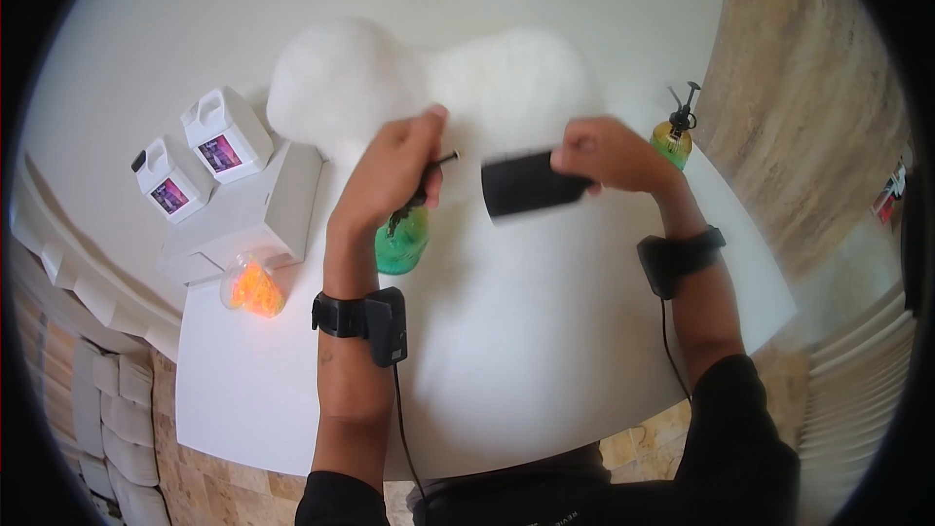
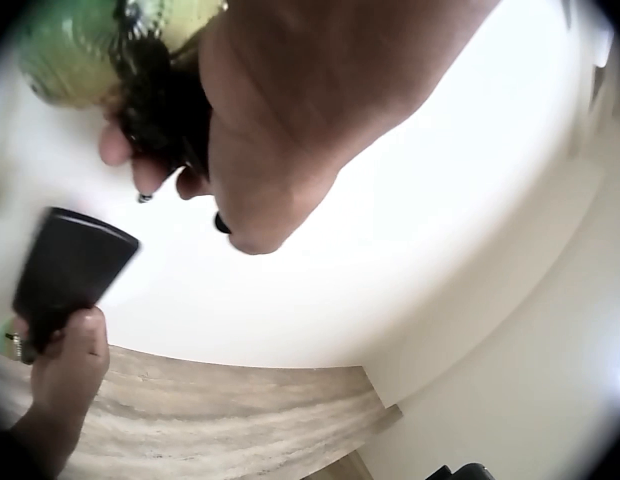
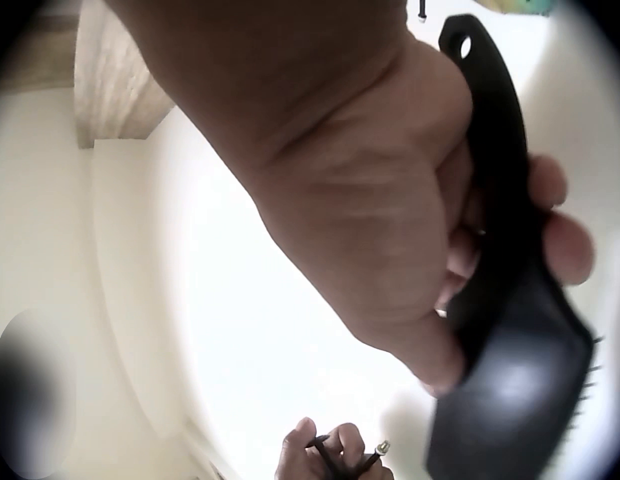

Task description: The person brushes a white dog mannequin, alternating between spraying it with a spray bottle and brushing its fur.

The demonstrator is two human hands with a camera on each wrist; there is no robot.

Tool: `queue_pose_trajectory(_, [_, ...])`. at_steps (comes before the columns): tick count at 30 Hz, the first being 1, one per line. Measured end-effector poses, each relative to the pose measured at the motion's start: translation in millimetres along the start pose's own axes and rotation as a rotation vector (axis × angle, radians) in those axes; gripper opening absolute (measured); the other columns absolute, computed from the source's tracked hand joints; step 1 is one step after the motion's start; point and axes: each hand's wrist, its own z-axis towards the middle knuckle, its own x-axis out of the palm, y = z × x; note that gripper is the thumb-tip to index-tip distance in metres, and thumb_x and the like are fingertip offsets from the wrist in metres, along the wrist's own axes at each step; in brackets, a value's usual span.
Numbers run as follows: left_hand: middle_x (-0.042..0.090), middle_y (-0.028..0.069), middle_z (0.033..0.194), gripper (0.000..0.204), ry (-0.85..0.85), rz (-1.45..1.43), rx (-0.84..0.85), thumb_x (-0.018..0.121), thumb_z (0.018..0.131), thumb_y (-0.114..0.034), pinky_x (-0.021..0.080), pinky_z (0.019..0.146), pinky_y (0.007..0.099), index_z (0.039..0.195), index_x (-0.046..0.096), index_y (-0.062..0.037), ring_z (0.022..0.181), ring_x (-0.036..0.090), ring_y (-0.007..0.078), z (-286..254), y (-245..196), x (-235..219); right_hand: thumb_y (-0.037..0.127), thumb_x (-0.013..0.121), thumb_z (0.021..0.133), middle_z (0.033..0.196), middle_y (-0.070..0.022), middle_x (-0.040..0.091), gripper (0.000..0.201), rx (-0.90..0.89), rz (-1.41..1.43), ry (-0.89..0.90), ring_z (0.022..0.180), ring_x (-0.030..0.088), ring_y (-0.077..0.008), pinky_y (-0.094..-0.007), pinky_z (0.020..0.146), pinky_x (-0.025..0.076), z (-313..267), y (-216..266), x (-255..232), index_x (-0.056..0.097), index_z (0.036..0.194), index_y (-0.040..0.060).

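My left hand (image 1: 394,166) grips the black pump top of a green glass spray bottle (image 1: 402,242), whose nozzle (image 1: 447,158) points to the right. In the left wrist view the ribbed glass of that bottle (image 2: 65,60) shows beyond the fingers. My right hand (image 1: 623,156) holds a wide black brush (image 1: 526,187) by its handle, the broad head turned toward the left hand. Short bristles stick out from the edge of the brush (image 3: 520,370) in the right wrist view. Behind both hands lies a fluffy white mass with a left lump (image 1: 336,78) and a right lump (image 1: 526,73).
On the white table (image 1: 253,399), a white box (image 1: 258,209) bears two white jugs (image 1: 232,141) with purple labels. A clear tub of orange bits (image 1: 255,290) lies before it. A yellow-green spray bottle (image 1: 670,141) stands at the right edge. Cables hang from both wrist cameras.
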Motion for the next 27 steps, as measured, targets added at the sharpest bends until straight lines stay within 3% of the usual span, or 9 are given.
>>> queue_pose_trajectory(2, [0.054, 0.0087, 0.056, 0.051, -0.075, -0.092, 0.046, 0.043, 0.103, -0.053, 0.043, 0.054, 0.0326, 0.081, 0.050, -0.0070, 0.050, 0.055, 0.0202, 0.7, -2.3, -0.5, 0.037, 0.067, 0.099, 0.068, -0.0015, 0.057, 0.039, -0.084, 0.269, -0.349, 0.055, 0.061, -0.0112, -0.0252, 0.052, 0.050, 2.1, 3.1, 1.5, 0.061, 0.088, -0.0004])
queue_pose_trajectory(4, [0.054, 0.0094, 0.057, 0.051, -0.273, -0.375, 0.210, 0.042, 0.103, -0.052, 0.046, 0.056, 0.0333, 0.081, 0.048, -0.0067, 0.052, 0.057, 0.0220, 2.3, -4.1, 0.8, 0.040, 0.066, 0.100, 0.068, -0.0008, 0.057, 0.040, -0.156, 0.439, -0.552, 0.055, 0.059, -0.0105, -0.0251, 0.051, 0.049, 8.5, 0.6, 3.4, 0.061, 0.092, 0.0003])
queue_pose_trajectory(7, [0.054, 0.0101, 0.058, 0.051, -0.335, -0.411, 0.208, 0.041, 0.103, -0.052, 0.047, 0.057, 0.0346, 0.081, 0.046, -0.0069, 0.054, 0.058, 0.0233, -0.7, -10.6, 2.7, 0.041, 0.066, 0.100, 0.067, -0.0001, 0.055, 0.041, -0.145, 0.590, -0.646, 0.056, 0.058, -0.0095, -0.0244, 0.050, 0.050, 6.3, 8.9, 5.2, 0.061, 0.092, 0.0015])
queue_pose_trajectory(11, [0.053, 0.0102, 0.058, 0.051, -0.322, -0.403, 0.187, 0.041, 0.103, -0.053, 0.047, 0.056, 0.0350, 0.081, 0.046, -0.0072, 0.054, 0.058, 0.0235, 2.3, -7.5, 4.3, 0.042, 0.066, 0.100, 0.066, 0.0011, 0.052, 0.043, -0.144, 0.548, -0.631, 0.055, 0.055, -0.0079, -0.0237, 0.050, 0.050, 12.9, 0.4, 12.1, 0.061, 0.090, 0.0011])
queue_pose_trajectory(16, [0.052, 0.0096, 0.057, 0.051, -0.298, -0.401, 0.196, 0.040, 0.104, -0.053, 0.046, 0.056, 0.0348, 0.081, 0.046, -0.0072, 0.053, 0.057, 0.0235, 5.1, -3.6, 5.0, 0.040, 0.068, 0.099, 0.064, 0.0026, 0.047, 0.042, -0.079, 0.431, -0.490, 0.053, 0.048, -0.0065, -0.0246, 0.049, 0.051, 17.1, -5.1, 16.5, 0.060, 0.085, 0.0002])
queue_pose_trajectory(23, [0.050, 0.0081, 0.057, 0.052, -0.217, -0.364, 0.178, 0.041, 0.104, -0.053, 0.044, 0.055, 0.0341, 0.079, 0.047, -0.0074, 0.052, 0.056, 0.0225, 6.8, 2.1, 4.6, 0.034, 0.069, 0.097, 0.064, 0.0014, 0.048, 0.038, -0.031, 0.290, -0.363, 0.055, 0.049, -0.0072, -0.0260, 0.049, 0.051, 11.8, -0.4, 14.9, 0.059, 0.085, -0.0007])
queue_pose_trajectory(27, [0.050, 0.0081, 0.057, 0.052, -0.196, -0.311, 0.142, 0.042, 0.103, -0.053, 0.043, 0.055, 0.0339, 0.079, 0.048, -0.0072, 0.051, 0.055, 0.0223, 6.9, 3.3, 4.4, 0.034, 0.069, 0.096, 0.065, 0.0002, 0.050, 0.039, -0.071, 0.244, -0.206, 0.058, 0.051, -0.0080, -0.0269, 0.049, 0.051, 10.7, -6.8, 13.9, 0.059, 0.084, -0.0014])
